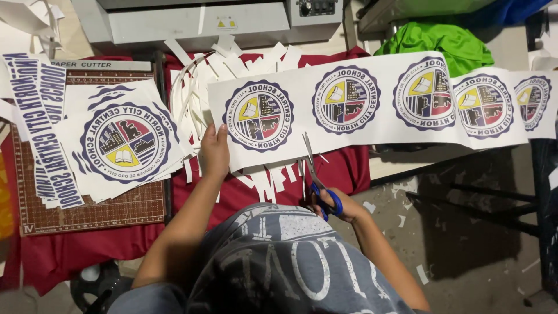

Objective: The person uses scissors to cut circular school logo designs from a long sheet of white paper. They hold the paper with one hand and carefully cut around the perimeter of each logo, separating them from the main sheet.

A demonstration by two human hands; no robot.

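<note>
The left hand [214, 152] pinches the near edge of a long printed strip [372, 102] of round crests, spread across the worktop's red cloth [349, 168]. At four o'clock from it, the right hand [340, 204] grips blue-handled scissors [317, 180], blades cutting upward into the strip. Cut crests [125, 142] are piled at nine o'clock on a paper cutter [87, 209].

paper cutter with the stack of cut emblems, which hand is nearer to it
Left. The left hand holds the printed strip just right of the paper cutter; the right hand, working the blue scissors, is farther right.
</note>
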